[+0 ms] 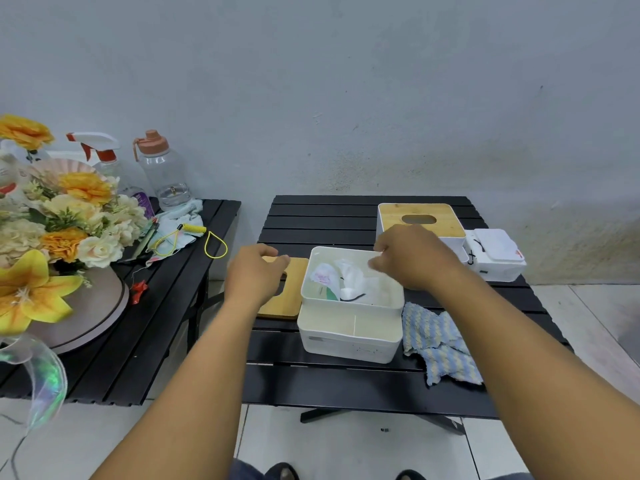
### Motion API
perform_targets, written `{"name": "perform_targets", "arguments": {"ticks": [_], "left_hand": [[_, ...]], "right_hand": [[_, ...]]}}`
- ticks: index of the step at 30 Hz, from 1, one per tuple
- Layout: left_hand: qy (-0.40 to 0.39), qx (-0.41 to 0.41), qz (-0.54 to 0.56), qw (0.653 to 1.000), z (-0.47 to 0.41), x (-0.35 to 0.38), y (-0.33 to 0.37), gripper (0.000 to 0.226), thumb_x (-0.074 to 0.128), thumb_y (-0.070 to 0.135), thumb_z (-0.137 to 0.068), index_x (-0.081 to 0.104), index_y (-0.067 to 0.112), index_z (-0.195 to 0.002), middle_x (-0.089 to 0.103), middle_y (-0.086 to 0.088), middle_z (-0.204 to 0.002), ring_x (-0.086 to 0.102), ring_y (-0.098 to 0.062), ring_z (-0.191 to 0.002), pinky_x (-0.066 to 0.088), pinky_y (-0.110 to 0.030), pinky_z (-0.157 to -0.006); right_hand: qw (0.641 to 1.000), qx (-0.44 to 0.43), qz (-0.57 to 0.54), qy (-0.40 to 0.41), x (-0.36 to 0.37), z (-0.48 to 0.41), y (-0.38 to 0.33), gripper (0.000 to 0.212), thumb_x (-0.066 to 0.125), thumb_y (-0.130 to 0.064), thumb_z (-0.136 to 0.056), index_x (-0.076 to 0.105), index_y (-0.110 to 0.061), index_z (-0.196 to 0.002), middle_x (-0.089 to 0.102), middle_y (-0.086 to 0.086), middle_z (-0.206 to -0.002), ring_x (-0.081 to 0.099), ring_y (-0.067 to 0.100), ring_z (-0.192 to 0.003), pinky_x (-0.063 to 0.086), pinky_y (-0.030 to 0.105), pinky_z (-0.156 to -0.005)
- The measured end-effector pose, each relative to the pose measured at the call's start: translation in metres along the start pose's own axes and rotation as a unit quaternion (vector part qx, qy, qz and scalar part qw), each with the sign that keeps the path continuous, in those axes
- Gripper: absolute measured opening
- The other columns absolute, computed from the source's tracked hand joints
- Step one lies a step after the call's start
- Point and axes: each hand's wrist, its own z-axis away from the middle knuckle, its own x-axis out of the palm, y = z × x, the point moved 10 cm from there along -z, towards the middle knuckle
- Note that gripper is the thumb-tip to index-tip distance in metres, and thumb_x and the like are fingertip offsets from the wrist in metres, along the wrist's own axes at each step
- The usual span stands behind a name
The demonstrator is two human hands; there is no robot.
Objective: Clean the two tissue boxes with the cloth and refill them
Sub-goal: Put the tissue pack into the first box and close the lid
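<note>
An open white tissue box [349,336] stands in the middle of the black slatted table [332,379], with a tissue pack [341,278] lying in its large compartment. Its bamboo lid [289,296] lies flat to the left. My left hand [254,273] rests on that lid, fingers curled over its far edge. My right hand [410,258] hovers over the box's far right corner, fingers bent, nothing clearly held. A second tissue box [420,221] with its bamboo lid on stands behind. A blue-and-yellow cloth [438,341] lies crumpled to the right of the open box.
Two white tissue packs [495,254] sit at the table's right rear. A second black table [162,306] on the left carries a flower arrangement [52,220], a spray bottle [104,157], a clear water bottle [164,171], a rag and a yellow cord [207,237].
</note>
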Motion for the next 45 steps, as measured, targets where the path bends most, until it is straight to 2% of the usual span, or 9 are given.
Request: {"name": "perform_targets", "arguments": {"ticks": [4, 12, 19, 24, 29, 32, 35, 41, 45], "left_hand": [[0.0, -0.033, -0.038, 0.999, -0.016, 0.0, -0.024, 0.017, 0.069, 0.032, -0.095, 0.074, 0.018, -0.102, 0.067, -0.003, -0.108, 0.059, -0.022, -0.097, 0.045, -0.033, -0.076], [-0.101, -0.025, -0.233, 0.967, -0.018, 0.053, -0.036, 0.025, 0.068, 0.041, -0.086, 0.068, 0.016, -0.081, 0.069, -0.006, -0.095, 0.062, -0.028, -0.084, 0.048, -0.033, -0.071], [-0.13, 0.026, -0.329, 0.935, -0.02, 0.067, -0.016, 0.01, 0.054, 0.019, -0.095, 0.057, 0.014, -0.087, 0.065, -0.007, -0.096, 0.061, -0.029, -0.087, 0.058, -0.04, -0.083], [-0.125, 0.026, -0.33, 0.935, -0.018, 0.06, -0.016, 0.013, 0.053, 0.024, -0.096, 0.055, 0.013, -0.09, 0.059, -0.004, -0.09, 0.056, -0.028, -0.085, 0.044, -0.033, -0.071], [-0.113, -0.004, -0.256, 0.96, -0.011, 0.038, -0.023, 0.037, 0.069, 0.043, -0.086, 0.065, 0.012, -0.106, 0.059, 0.003, -0.083, 0.054, -0.023, -0.082, 0.043, -0.032, -0.065], [-0.071, 0.008, -0.17, 0.983, -0.011, 0.011, -0.005, 0.026, 0.074, 0.036, -0.083, 0.065, 0.018, -0.101, 0.064, -0.004, -0.1, 0.057, -0.026, -0.089, 0.054, -0.042, -0.083], [-0.047, 0.073, -0.116, 0.989, -0.006, -0.019, 0.031, 0.045, 0.075, 0.029, -0.083, 0.068, 0.018, -0.126, 0.067, 0.0, -0.11, 0.063, -0.025, -0.1, 0.056, -0.043, -0.088], [-0.17, 0.241, -0.164, 0.941, 0.032, 0.004, 0.103, 0.04, 0.074, 0.023, -0.09, 0.069, 0.022, -0.129, 0.061, 0.01, -0.101, 0.058, -0.006, -0.08, 0.047, -0.021, -0.069], [-0.24, 0.289, -0.227, 0.899, 0.051, 0.038, 0.111, 0.044, 0.071, 0.028, -0.094, 0.064, 0.026, -0.137, 0.062, 0.005, -0.109, 0.058, -0.015, -0.094, 0.048, -0.031, -0.082]], "right_hand": [[0.991, 0.081, -0.064, 0.083, -0.005, 0.013, 0.034, 0.029, 0.063, -0.043, -0.091, 0.067, -0.024, -0.112, 0.069, 0.002, -0.109, 0.063, 0.028, -0.097, 0.052, 0.035, -0.078], [0.983, 0.102, -0.125, 0.084, 0.023, 0.016, 0.044, 0.025, 0.062, -0.028, -0.093, 0.064, -0.021, -0.118, 0.066, 0.002, -0.115, 0.06, 0.025, -0.104, 0.047, 0.032, -0.08], [0.972, 0.139, -0.175, 0.077, 0.032, 0.019, 0.049, 0.044, 0.057, -0.016, -0.095, 0.052, -0.018, -0.138, 0.066, 0.01, -0.123, 0.057, 0.032, -0.114, 0.043, 0.031, -0.079], [0.958, 0.165, -0.226, 0.055, 0.042, 0.023, 0.055, 0.015, 0.059, -0.022, -0.09, 0.066, -0.009, -0.094, 0.066, 0.008, -0.091, 0.06, 0.03, -0.087, 0.045, 0.032, -0.067], [0.954, 0.16, -0.253, 0.023, 0.05, 0.027, 0.052, 0.023, 0.057, -0.032, -0.091, 0.074, -0.018, -0.098, 0.072, 0.0, -0.095, 0.066, 0.022, -0.086, 0.057, 0.039, -0.078], [0.953, 0.157, -0.259, 0.018, 0.05, 0.026, 0.052, 0.024, 0.055, -0.035, -0.091, 0.074, -0.022, -0.096, 0.071, -0.003, -0.095, 0.066, 0.022, -0.087, 0.058, 0.04, -0.079], [0.947, 0.161, -0.279, 0.011, 0.051, 0.025, 0.052, 0.03, 0.053, -0.036, -0.094, 0.074, -0.014, -0.092, 0.072, 0.004, -0.089, 0.066, 0.026, -0.082, 0.057, 0.041, -0.078], [0.922, 0.164, -0.35, -0.006, 0.056, 0.025, 0.057, 0.039, 0.047, -0.032, -0.1, 0.07, -0.002, -0.092, 0.072, 0.014, -0.081, 0.07, 0.031, -0.072, 0.062, 0.047, -0.071], [0.89, 0.19, -0.413, -0.025, 0.059, 0.029, 0.06, 0.046, 0.042, -0.038, -0.102, 0.068, -0.002, -0.094, 0.073, 0.018, -0.085, 0.068, 0.023, -0.064, 0.064, 0.039, -0.064]]}}
